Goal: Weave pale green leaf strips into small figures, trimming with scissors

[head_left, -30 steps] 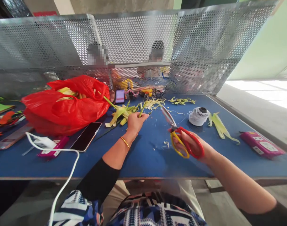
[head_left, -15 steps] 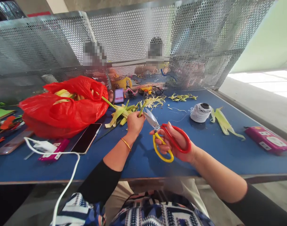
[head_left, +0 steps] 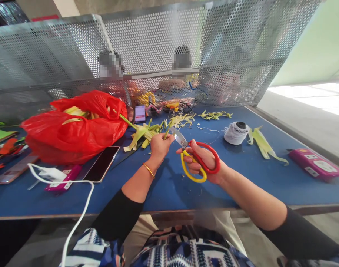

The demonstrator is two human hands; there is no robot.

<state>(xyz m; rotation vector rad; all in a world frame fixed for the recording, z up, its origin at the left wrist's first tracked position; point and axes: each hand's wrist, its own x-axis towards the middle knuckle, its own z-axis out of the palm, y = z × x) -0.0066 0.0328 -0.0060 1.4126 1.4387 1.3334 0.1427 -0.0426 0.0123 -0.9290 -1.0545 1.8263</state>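
In the middle of the blue table my left hand is closed on a green strip of corn husk, whose far end sticks up past the fingers. My right hand grips scissors with one red and one yellow handle loop. Their blades point up and left, the tips close beside the held strip. Whether the tips touch it I cannot tell. Pale corn husks lie left of my left hand, and cut husk pieces are spread behind it.
A red plastic bag of husks and a black phone are at left. A white thread spool, a loose husk and a magenta pack lie right. A perforated metal screen borders the back; people sit behind it.
My right hand has shifted slightly left with the scissors, and the blades sit nearer my left fingers. The left hand has barely moved and keeps its hold on the husk strip.
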